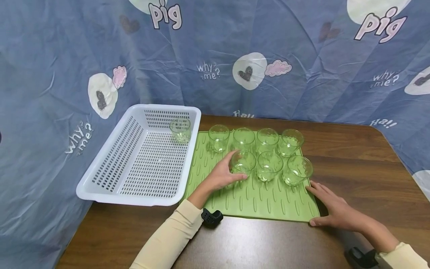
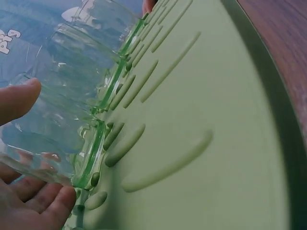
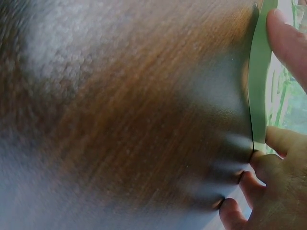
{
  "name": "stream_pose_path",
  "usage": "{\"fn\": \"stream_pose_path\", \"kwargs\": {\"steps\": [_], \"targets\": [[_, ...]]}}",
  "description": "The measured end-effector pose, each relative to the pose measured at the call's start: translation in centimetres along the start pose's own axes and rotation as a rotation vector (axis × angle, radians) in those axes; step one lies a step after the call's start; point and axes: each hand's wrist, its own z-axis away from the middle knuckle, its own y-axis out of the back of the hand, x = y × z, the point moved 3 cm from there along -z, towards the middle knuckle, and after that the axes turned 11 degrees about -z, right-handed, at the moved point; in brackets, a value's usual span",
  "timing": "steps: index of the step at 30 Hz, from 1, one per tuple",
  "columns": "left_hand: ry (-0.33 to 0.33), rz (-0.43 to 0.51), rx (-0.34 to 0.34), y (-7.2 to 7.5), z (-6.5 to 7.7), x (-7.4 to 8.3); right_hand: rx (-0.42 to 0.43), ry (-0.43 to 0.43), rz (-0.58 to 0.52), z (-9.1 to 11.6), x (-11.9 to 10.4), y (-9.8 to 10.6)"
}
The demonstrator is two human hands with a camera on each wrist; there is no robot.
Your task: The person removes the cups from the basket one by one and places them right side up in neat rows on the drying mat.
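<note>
My left hand (image 1: 221, 175) curls its thumb and fingers around a clear drinking glass (image 1: 243, 162), the leftmost of three in the front row on the green ridged mat (image 1: 231, 205). In the left wrist view the fingertips (image 2: 61, 203) are right at the glass's base, close over the mat. A second glass (image 1: 269, 166) stands beside it, with a third glass (image 1: 297, 170) at the right end. My right hand (image 1: 339, 212) rests at the mat's right edge with thumb and fingers spread. In the right wrist view its thumb (image 3: 286, 40) touches the green edge.
Behind the front row stand several more glasses (image 1: 219, 139) along the mat's far side. A white perforated basket (image 1: 84, 188) is on the left, with one glass (image 1: 180, 131) in its far right corner. Brown wooden table (image 1: 356, 160) surrounds the mat; a blue printed cloth (image 1: 208, 45) hangs behind.
</note>
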Motion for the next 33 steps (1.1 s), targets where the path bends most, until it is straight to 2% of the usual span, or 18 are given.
{"fn": "stream_pose_path", "kwargs": {"steps": [7,14,19,22,25,29,31,33], "targets": [[0.011,-0.029,0.005,0.0,0.1,0.2,0.000,0.000,-0.011,0.0,0.1,0.0],[0.021,-0.001,-0.014,0.0,0.1,0.2,0.004,0.007,0.006,-0.1,0.2,-0.1],[0.024,-0.018,0.015,0.1,1.0,0.1,0.009,0.014,0.005,0.0,0.3,-0.2],[0.017,-0.032,0.092,0.3,2.2,0.4,0.009,0.015,0.001,0.0,0.2,-0.2],[0.002,-0.027,0.213,0.8,3.6,1.1,0.011,0.015,0.000,0.1,0.2,-0.2],[-0.047,-0.013,0.372,1.8,5.7,2.8,0.012,0.016,0.002,0.1,0.2,0.0],[-0.070,-0.015,0.418,2.4,6.8,4.0,0.012,0.019,0.000,0.1,0.1,0.1],[-0.101,-0.025,0.436,3.2,7.9,5.2,0.011,0.020,0.002,0.1,0.0,0.1]]}}
